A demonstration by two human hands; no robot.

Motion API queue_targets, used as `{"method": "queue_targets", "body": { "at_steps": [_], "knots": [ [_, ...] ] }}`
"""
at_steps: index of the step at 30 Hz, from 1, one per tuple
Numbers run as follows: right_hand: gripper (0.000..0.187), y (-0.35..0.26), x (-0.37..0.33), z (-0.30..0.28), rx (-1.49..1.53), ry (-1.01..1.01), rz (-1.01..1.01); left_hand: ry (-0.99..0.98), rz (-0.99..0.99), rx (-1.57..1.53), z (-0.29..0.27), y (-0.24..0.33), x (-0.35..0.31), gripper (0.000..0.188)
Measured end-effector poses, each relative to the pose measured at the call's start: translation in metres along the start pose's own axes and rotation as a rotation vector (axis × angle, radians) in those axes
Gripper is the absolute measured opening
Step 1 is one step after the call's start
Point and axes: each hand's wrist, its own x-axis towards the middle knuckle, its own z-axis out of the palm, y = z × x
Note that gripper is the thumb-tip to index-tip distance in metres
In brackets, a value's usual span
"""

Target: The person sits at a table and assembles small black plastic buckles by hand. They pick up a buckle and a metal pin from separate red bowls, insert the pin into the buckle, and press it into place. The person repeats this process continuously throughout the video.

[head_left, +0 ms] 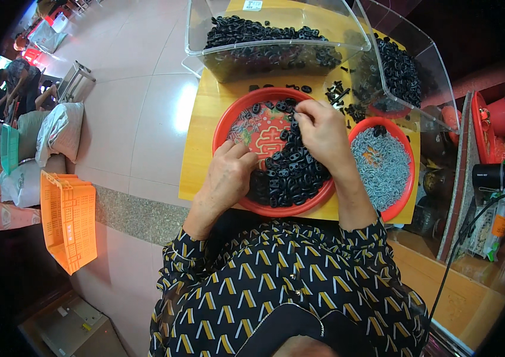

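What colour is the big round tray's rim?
The big tray's rim is red, best seen in the head view.

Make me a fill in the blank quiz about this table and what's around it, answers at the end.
The left hand and right hand are both at the larger round tray, whose rim is ____.
The clear plastic bins hold small pieces coloured ____.
The smaller round tray, holding mostly grey metal pieces, lies to the person's ____.
The perforated plastic crate left of the table is ____.
Missing words: red; black; right; orange.

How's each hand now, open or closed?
Left hand: curled over round red plastic tray; state unclear.
Right hand: pinched closed by black oval pieces; contents unclear.
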Motion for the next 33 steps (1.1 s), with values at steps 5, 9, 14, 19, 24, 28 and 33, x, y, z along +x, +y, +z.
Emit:
{"method": "queue_targets", "body": {
  "at_steps": [5,9,14,19,24,28,33],
  "knots": [
    [0.012,0.0,0.022,0.034,-0.354,-0.195,-0.116,0.146,-0.044,-0.061,-0.007,0.006,0.0,0.018],
    [0.011,0.004,0.025,0.054,-0.471,-0.195,-0.134,0.33,-0.073,-0.085,-0.012,0.0,-0.006,0.018],
    [0.014,0.003,0.022,0.058,-0.462,-0.266,-0.144,0.35,-0.223,-0.076,-0.02,-0.008,-0.022,0.018],
    [0.015,-0.007,0.02,0.053,-0.482,-0.4,-0.096,0.322,-0.226,-0.08,-0.022,-0.003,-0.022,0.02],
    [0.018,-0.011,0.012,0.044,-0.447,-0.374,-0.134,0.183,-0.08,-0.012,-0.016,-0.001,-0.012,0.013],
    [0.013,-0.02,-0.001,0.023,-0.244,-0.274,-0.192,-0.114,0.015,0.071,-0.022,0.003,-0.002,0.008],
    [0.011,-0.023,-0.02,0.005,-0.088,-0.228,-0.176,-0.353,0.067,0.122,-0.024,0.003,0.012,0.006]
  ]
}}
